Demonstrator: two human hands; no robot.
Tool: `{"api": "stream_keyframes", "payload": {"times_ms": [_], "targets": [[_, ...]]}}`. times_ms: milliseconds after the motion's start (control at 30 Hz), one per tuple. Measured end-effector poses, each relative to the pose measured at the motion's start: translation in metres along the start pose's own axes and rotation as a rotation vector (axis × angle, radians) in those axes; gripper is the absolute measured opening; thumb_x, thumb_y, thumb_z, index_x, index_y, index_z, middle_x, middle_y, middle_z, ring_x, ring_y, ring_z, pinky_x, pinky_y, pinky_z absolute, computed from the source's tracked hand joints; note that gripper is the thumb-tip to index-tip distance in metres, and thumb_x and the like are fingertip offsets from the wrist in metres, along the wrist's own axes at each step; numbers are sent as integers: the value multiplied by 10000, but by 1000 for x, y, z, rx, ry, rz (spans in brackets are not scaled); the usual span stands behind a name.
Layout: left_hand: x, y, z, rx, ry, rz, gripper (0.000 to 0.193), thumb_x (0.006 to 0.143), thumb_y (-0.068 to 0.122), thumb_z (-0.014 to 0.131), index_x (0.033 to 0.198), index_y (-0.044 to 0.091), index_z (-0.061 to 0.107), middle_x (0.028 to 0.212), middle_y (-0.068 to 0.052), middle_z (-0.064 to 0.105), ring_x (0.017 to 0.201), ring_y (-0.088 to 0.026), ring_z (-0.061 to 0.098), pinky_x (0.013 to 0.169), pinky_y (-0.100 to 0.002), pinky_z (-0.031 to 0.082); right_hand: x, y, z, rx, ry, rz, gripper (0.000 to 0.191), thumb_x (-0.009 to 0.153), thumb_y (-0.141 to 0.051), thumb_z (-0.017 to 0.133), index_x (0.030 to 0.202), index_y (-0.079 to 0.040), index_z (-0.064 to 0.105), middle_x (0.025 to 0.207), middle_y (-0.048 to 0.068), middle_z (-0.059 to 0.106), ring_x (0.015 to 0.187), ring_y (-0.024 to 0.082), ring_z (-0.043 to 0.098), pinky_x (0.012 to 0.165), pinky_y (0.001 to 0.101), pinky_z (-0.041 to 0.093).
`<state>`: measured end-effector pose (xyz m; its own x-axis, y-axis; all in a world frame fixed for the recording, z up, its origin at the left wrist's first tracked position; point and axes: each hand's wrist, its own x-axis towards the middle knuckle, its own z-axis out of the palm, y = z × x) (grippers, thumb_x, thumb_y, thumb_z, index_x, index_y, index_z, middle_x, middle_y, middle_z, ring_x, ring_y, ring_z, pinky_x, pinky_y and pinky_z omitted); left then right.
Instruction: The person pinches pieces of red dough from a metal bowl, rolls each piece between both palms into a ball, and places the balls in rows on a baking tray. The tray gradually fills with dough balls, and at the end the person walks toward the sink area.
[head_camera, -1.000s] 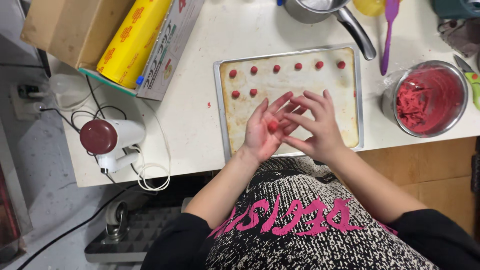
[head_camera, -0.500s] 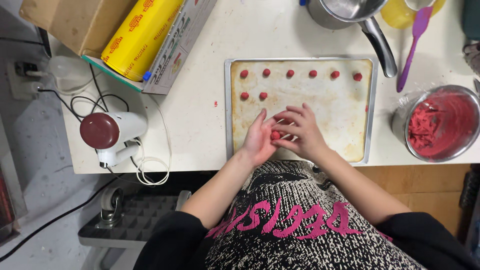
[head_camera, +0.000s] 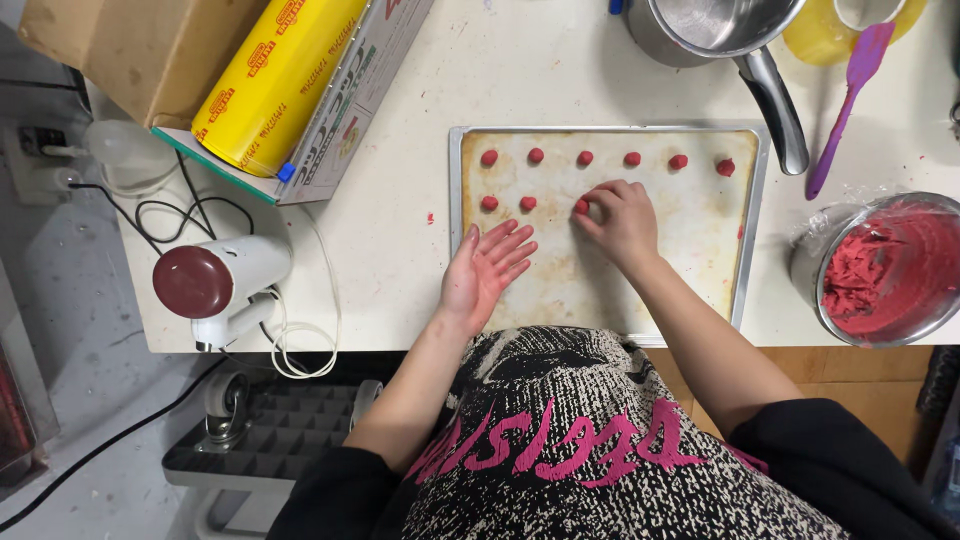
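White counter (head_camera: 400, 250) — right hand (head_camera: 622, 220) seemingly pinching a red ball (head_camera: 581, 206), left hand (head_camera: 485, 265) open.

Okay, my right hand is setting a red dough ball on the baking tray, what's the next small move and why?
Probably let go and lift the right hand clear. Its fingertips hold the red ball down at the tray, third in the second row, in line with the two balls to its left. The left hand lies open and empty, and more red dough sits in the bowl on the right.
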<state>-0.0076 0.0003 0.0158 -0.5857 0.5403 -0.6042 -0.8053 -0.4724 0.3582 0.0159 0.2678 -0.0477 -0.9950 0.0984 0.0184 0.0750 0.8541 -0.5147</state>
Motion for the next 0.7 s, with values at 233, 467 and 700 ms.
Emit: {"api": "stream_keyframes", "payload": {"times_ms": [233,467,700], "targets": [[-8,-2,8,84,6,48,669,1079,488,315,1485,-26,450,1478,-218,572,1336,-317,581,1150,-436,417,-5,-11,-12,-65,-74,16,528,737,-286,883,1209,-110,723,1182,76,664,1052,319,591,931,419,502],[-17,-4,13,115,8,59,649,1082,467,301,1469,-31,456,1450,-228,584,1298,-316,605,1129,-440,436,-21,-14,-13,-193,-82,-53,634,795,-327,842,1357,-118,636,1318,104,615,1094,326,575,952,432,492],[-31,-17,13,130,-23,68,613,1091,444,315,1462,-18,471,1422,-222,606,1225,-297,638,1093,-426,463,-39,-9,-24,13,-3,-71,808,834,-295,818,1515,-20,480,1398,185,564,1217,389,553,1027,463,479]]}}
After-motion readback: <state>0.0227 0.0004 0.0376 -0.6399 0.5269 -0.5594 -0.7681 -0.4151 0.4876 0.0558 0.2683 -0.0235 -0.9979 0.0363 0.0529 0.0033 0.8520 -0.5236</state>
